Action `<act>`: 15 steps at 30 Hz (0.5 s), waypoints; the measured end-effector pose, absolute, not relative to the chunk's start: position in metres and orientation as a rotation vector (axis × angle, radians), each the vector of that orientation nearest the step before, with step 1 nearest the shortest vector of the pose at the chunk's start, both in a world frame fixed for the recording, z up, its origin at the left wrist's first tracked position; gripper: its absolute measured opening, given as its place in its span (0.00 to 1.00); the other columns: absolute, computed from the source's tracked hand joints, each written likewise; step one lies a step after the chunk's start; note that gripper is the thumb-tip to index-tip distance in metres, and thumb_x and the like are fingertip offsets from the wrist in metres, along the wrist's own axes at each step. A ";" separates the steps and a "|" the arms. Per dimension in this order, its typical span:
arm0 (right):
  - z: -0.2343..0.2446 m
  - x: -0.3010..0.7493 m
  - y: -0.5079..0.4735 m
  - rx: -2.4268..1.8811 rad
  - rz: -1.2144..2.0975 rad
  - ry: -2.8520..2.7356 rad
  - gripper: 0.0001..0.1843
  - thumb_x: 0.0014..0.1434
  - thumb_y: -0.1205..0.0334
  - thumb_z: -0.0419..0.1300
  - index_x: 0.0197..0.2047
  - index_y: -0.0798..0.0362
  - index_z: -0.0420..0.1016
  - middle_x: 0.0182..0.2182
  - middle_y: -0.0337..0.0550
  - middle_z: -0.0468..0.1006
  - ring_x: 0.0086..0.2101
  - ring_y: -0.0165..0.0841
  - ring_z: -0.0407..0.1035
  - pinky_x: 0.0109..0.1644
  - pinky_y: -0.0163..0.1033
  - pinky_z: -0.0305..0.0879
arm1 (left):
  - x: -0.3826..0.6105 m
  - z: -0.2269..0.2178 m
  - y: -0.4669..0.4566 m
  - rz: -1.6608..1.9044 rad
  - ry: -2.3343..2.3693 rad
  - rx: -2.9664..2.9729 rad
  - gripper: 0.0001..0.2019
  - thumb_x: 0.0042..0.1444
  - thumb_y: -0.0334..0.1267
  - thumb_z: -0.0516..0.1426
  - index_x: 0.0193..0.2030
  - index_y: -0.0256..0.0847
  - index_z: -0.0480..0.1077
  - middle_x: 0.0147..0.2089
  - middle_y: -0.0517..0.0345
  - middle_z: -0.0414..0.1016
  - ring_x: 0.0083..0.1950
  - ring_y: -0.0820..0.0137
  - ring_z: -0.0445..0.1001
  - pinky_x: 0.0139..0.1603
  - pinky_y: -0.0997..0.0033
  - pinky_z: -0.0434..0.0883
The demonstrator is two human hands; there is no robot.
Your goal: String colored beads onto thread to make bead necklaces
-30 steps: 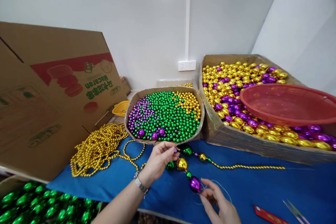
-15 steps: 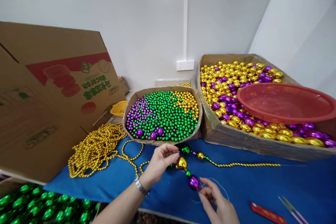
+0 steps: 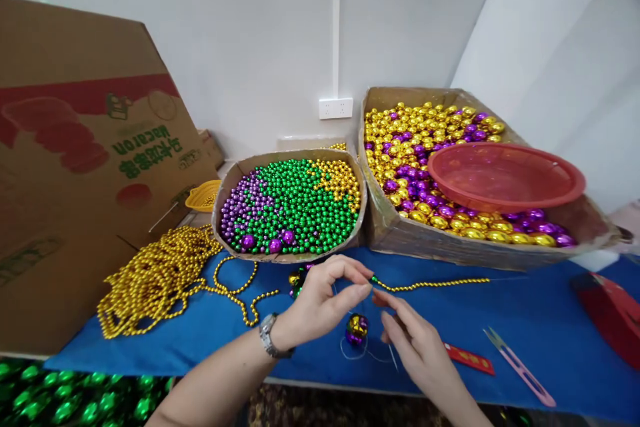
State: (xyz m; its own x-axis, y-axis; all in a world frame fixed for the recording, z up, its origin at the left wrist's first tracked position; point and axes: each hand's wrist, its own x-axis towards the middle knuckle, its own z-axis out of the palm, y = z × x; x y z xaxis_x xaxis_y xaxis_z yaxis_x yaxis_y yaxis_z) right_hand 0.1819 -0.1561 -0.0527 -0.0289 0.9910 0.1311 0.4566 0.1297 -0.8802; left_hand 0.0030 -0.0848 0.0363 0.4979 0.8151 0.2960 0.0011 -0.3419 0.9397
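My left hand (image 3: 325,297), with a watch on the wrist, is pinched over the blue cloth (image 3: 500,327) just in front of the small bead box (image 3: 290,203). My right hand (image 3: 413,340) meets it fingertip to fingertip, thumb and forefinger pinched on a thin thread I can barely see. Below the fingertips lies a large purple-and-gold bead (image 3: 357,329) with a loop of thread around it. A strand of small gold beads (image 3: 430,285) runs right from the hands. Larger green beads (image 3: 297,277) lie partly hidden behind my left hand.
A heap of gold bead strands (image 3: 150,277) lies at the left. A big box of gold and purple beads (image 3: 425,167) holds a red basin (image 3: 505,177). Thread snips (image 3: 520,367) and a red strip (image 3: 467,358) lie at the right. A cardboard box (image 3: 75,147) leans at the left.
Both hands have come together at the fingertips above the cloth. The large beads now lie bunched under and behind them. The view has shifted right and down.
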 end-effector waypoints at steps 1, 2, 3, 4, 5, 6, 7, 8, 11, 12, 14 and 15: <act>-0.044 0.181 -0.154 -1.401 0.834 -1.643 0.19 0.64 0.55 0.47 0.56 0.49 0.65 0.47 0.47 0.74 0.33 0.31 0.74 0.34 0.33 0.71 | 0.006 0.048 -0.084 1.014 0.661 1.710 0.04 0.55 0.37 0.57 0.33 0.39 0.72 0.42 0.51 0.75 0.45 0.64 0.72 0.49 0.64 0.67; -0.036 0.180 -0.153 -1.368 0.823 -1.678 0.18 0.64 0.55 0.47 0.54 0.49 0.67 0.44 0.46 0.76 0.30 0.30 0.73 0.34 0.33 0.71 | 0.009 0.058 -0.084 1.035 0.629 1.693 0.04 0.55 0.36 0.57 0.33 0.39 0.72 0.41 0.51 0.75 0.45 0.64 0.72 0.48 0.64 0.68; -0.031 0.179 -0.152 -1.343 0.817 -1.702 0.17 0.64 0.55 0.47 0.51 0.50 0.70 0.39 0.44 0.77 0.28 0.30 0.72 0.33 0.33 0.70 | 0.012 0.065 -0.083 1.058 0.605 1.670 0.04 0.55 0.36 0.58 0.33 0.39 0.72 0.41 0.51 0.75 0.45 0.64 0.73 0.48 0.65 0.68; -0.027 0.179 -0.152 -1.328 0.812 -1.713 0.16 0.64 0.55 0.47 0.47 0.50 0.72 0.34 0.42 0.78 0.26 0.29 0.72 0.31 0.32 0.69 | 0.014 0.070 -0.082 1.084 0.587 1.637 0.04 0.55 0.36 0.58 0.33 0.39 0.72 0.40 0.52 0.75 0.44 0.64 0.73 0.47 0.65 0.68; -0.023 0.180 -0.153 -1.322 0.805 -1.716 0.16 0.65 0.55 0.46 0.43 0.50 0.73 0.29 0.40 0.77 0.24 0.29 0.71 0.30 0.31 0.68 | 0.015 0.072 -0.082 1.120 0.575 1.591 0.04 0.55 0.36 0.58 0.33 0.39 0.72 0.40 0.52 0.76 0.44 0.65 0.73 0.46 0.66 0.68; -0.019 0.182 -0.154 -1.320 0.789 -1.713 0.16 0.65 0.56 0.46 0.41 0.50 0.73 0.25 0.39 0.75 0.24 0.28 0.70 0.29 0.31 0.67 | 0.016 0.070 -0.081 1.163 0.562 1.534 0.05 0.55 0.37 0.58 0.34 0.39 0.72 0.41 0.52 0.75 0.44 0.65 0.73 0.46 0.66 0.69; -0.013 0.185 -0.155 -1.320 0.761 -1.703 0.16 0.65 0.56 0.46 0.39 0.50 0.73 0.23 0.38 0.74 0.23 0.28 0.70 0.29 0.30 0.67 | 0.017 0.065 -0.082 1.204 0.546 1.475 0.07 0.56 0.39 0.57 0.37 0.39 0.72 0.43 0.52 0.75 0.45 0.64 0.72 0.46 0.66 0.69; -0.007 0.188 -0.156 -1.321 0.725 -1.687 0.15 0.65 0.55 0.46 0.39 0.50 0.73 0.22 0.37 0.73 0.23 0.28 0.69 0.29 0.30 0.66 | 0.018 0.057 -0.082 1.229 0.532 1.436 0.10 0.57 0.42 0.56 0.43 0.40 0.71 0.46 0.51 0.74 0.47 0.63 0.72 0.47 0.65 0.68; 0.017 0.194 -0.160 -1.297 0.668 -1.623 0.15 0.65 0.54 0.47 0.39 0.50 0.71 0.19 0.35 0.70 0.21 0.28 0.67 0.27 0.31 0.65 | 0.025 0.015 -0.087 1.054 0.499 1.639 0.25 0.55 0.49 0.56 0.58 0.43 0.62 0.56 0.49 0.68 0.55 0.60 0.67 0.54 0.60 0.65; 0.024 0.194 -0.162 -1.293 0.671 -1.585 0.14 0.65 0.53 0.48 0.39 0.51 0.71 0.19 0.35 0.69 0.21 0.28 0.67 0.27 0.31 0.65 | 0.029 -0.003 -0.089 0.911 0.492 1.807 0.29 0.52 0.50 0.58 0.59 0.42 0.60 0.57 0.48 0.67 0.55 0.59 0.67 0.55 0.60 0.64; 0.036 0.194 -0.167 -1.282 0.676 -1.476 0.14 0.64 0.53 0.48 0.38 0.51 0.70 0.18 0.35 0.68 0.21 0.28 0.66 0.26 0.32 0.64 | 0.038 -0.040 -0.093 0.665 0.497 2.106 0.31 0.48 0.51 0.60 0.58 0.41 0.62 0.52 0.49 0.71 0.52 0.60 0.69 0.54 0.61 0.64; 0.039 0.196 -0.171 -1.277 0.663 -1.412 0.14 0.64 0.52 0.49 0.38 0.51 0.69 0.18 0.35 0.67 0.21 0.28 0.65 0.26 0.32 0.63 | 0.042 -0.058 -0.095 0.581 0.515 2.237 0.28 0.49 0.52 0.60 0.55 0.41 0.65 0.48 0.50 0.73 0.49 0.61 0.71 0.53 0.60 0.63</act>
State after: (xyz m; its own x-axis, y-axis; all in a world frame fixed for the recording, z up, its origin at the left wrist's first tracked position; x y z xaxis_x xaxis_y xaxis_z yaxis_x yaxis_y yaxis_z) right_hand 0.1962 -0.1705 0.0391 0.1431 0.9315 0.3343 0.3380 0.2715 -0.9011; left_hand 0.0418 -0.0949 -0.0576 0.8153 0.5242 0.2458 0.1810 -0.6340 0.7518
